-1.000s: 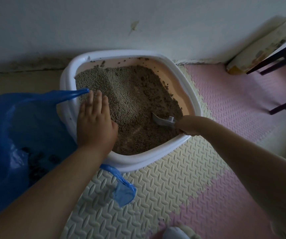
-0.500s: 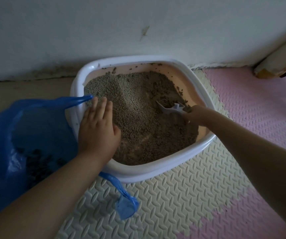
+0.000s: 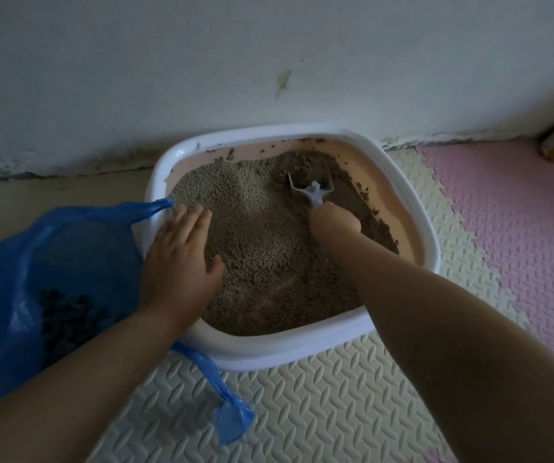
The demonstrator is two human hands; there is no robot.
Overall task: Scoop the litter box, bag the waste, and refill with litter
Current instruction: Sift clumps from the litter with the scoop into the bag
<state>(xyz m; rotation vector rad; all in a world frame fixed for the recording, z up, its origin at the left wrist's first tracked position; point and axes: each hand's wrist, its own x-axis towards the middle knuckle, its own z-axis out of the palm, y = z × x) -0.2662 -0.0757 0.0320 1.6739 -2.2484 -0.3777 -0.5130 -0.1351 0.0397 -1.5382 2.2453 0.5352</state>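
1. Right hand (image 3: 334, 222): fingers wrapped round the handle of the grey plastic litter scoop (image 3: 312, 192), clamped. The blade sticks out just beyond the grip, dug into dark litter.
2. Change: in the last second the scoop has gone from the box's near-right edge to its far-right corner. Same hold throughout.
3. Left hand (image 3: 178, 262): flat, fingers straight, pressing the mouth of the blue plastic bag (image 3: 68, 248) against the box rim, well left of the grip. It hasn't shifted.
4. White-rimmed, peach-lined plastic litter box (image 3: 268, 354) sits under the grip. Grey-brown granular litter (image 3: 262, 248): paler heap left of the grip, darker patch around and beyond it.
5. Dark waste clumps (image 3: 68, 309) already lie in the bag, past the left hand.
6. Read: scooping is still underway, now on a fresh patch. Any load must cross the whole box leftward to the bag, so spill risk. Refill not started.
7. Cream embossed foam mat (image 3: 302, 396) below the grip, white wall (image 3: 268, 61) beyond it.
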